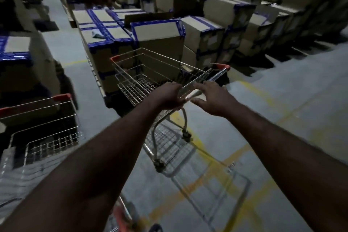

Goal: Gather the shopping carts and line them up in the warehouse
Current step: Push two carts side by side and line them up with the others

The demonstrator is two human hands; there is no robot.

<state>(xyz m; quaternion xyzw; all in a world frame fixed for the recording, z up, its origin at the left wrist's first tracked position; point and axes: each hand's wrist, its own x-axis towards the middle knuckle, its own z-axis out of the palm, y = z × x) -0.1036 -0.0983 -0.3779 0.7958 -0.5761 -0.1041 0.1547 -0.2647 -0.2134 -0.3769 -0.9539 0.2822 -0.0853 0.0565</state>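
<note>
Left cart (52, 143): wire basket with red corners, at the left edge beside taped boxes (158, 33).
Left hand (167, 98): fingers clamped round the handle (205, 81).
Middle cart (139, 84): on the floor (282, 109) straight ahead, its nose towards the boxes.
Right hand (214, 99): fingers straight and apart over the handle; cannot tell if touching.

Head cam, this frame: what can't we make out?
All head view.
- Left cart: cut off by the left edge, wheels unseen.
- Middle cart: front wheels hidden under its basket.
- Right hand: blurred; contact with the handle unclear.
- Red-tipped thing at the bottom edge: blurred, cut off; maybe another cart.
- Boxes: any print too blurred to read.
</note>
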